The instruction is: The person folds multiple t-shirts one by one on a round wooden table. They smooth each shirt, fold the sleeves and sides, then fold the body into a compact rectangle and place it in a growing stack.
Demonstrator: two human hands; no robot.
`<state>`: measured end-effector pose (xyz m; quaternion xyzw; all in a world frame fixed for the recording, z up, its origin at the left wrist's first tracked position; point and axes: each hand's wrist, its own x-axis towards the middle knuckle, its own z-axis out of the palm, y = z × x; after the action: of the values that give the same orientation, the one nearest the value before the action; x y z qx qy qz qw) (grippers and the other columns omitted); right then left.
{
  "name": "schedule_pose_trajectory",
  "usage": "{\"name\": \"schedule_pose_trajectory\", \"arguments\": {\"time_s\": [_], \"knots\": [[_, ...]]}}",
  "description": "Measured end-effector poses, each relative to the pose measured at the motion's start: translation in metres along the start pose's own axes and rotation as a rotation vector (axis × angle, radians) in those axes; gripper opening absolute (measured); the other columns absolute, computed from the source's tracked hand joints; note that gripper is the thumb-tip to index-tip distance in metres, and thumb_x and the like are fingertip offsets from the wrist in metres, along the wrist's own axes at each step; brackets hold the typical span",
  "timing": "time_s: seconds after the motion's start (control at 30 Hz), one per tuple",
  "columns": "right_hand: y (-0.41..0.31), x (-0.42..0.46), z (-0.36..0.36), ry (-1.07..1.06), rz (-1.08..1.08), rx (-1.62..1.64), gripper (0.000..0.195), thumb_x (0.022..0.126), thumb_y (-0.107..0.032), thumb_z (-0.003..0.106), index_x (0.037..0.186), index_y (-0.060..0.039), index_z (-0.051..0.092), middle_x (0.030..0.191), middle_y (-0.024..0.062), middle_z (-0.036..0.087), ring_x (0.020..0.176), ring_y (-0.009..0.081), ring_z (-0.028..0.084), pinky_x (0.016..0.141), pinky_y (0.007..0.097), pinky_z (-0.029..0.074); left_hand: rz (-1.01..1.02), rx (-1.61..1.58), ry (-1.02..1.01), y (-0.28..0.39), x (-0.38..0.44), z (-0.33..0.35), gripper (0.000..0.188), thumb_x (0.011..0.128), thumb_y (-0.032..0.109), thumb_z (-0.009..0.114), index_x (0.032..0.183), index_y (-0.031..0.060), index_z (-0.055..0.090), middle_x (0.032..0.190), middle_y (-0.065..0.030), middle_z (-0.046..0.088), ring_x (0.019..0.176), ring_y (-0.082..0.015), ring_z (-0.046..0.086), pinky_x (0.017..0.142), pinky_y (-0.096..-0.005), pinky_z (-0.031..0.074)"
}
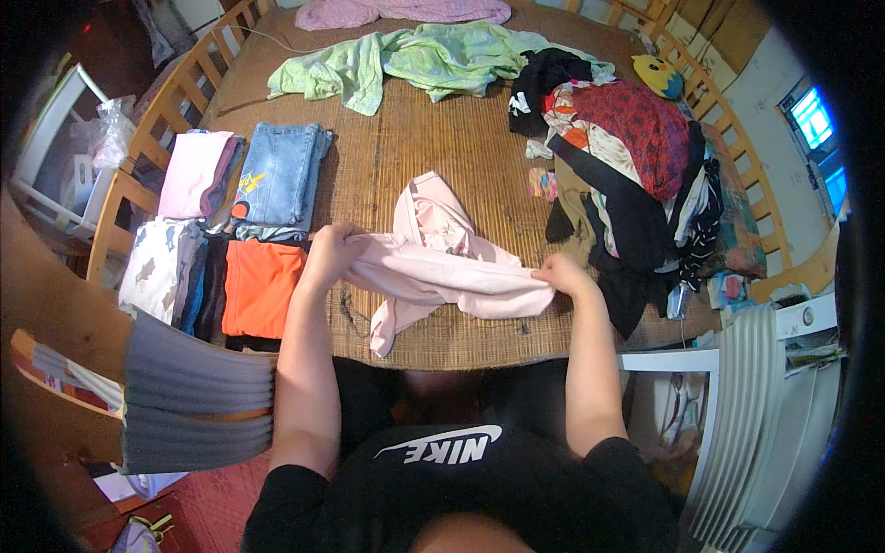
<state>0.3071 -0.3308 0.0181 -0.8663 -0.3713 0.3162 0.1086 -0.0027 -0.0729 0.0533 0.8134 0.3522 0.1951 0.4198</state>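
Observation:
A pale pink long-sleeved garment lies partly bunched on the woven bamboo mat in front of me. My left hand pinches its left end, while my right hand grips the right end, so the cloth stretches between them. One sleeve-like part hangs toward the mat's near edge, and another part loops up behind. Just left of my left hand sits a folded orange garment. Behind that is a stack topped with folded blue denim. A large heap of mixed clothes lies beyond my right hand.
Further left are stacks topped by a folded pink garment and a white patterned one. A green cloth is crumpled across the far mat. Wooden rails edge the bed, and a yellow-and-blue plush toy rests at the far right.

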Motion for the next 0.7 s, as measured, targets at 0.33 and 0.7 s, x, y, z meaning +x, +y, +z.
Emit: {"name": "schedule_pose_trajectory", "arguments": {"time_s": [0.33, 0.7], "knots": [[-0.003, -0.016, -0.017, 0.114, -0.299, 0.964, 0.019, 0.083, -0.019, 0.056, 0.08, -0.0003, 0.059, 0.07, -0.0014, 0.058, 0.059, 0.0053, 0.048, 0.056, 0.0203, 0.039, 0.024, 0.063, 0.148, -0.032, 0.007, -0.002, 0.023, 0.084, 0.019, 0.051, 0.081, -0.0031, 0.059, 0.065, -0.0117, 0.058, 0.06, -0.0192, 0.056, 0.057, -0.0315, 0.043], [-0.028, -0.052, -0.047, 1.137, -0.167, 0.127, 0.014, 0.075, -0.012, 0.056, 0.086, -0.0029, 0.06, 0.079, 0.0148, 0.058, 0.075, 0.0333, 0.056, 0.067, 0.0392, 0.045, 0.045, 0.116, -0.065, 0.039, -0.048, -0.032, 0.012, 0.074, 0.007, 0.056, 0.076, -0.005, 0.056, 0.067, -0.0141, 0.054, 0.067, -0.0236, 0.057, 0.064, -0.035, 0.044]]}}
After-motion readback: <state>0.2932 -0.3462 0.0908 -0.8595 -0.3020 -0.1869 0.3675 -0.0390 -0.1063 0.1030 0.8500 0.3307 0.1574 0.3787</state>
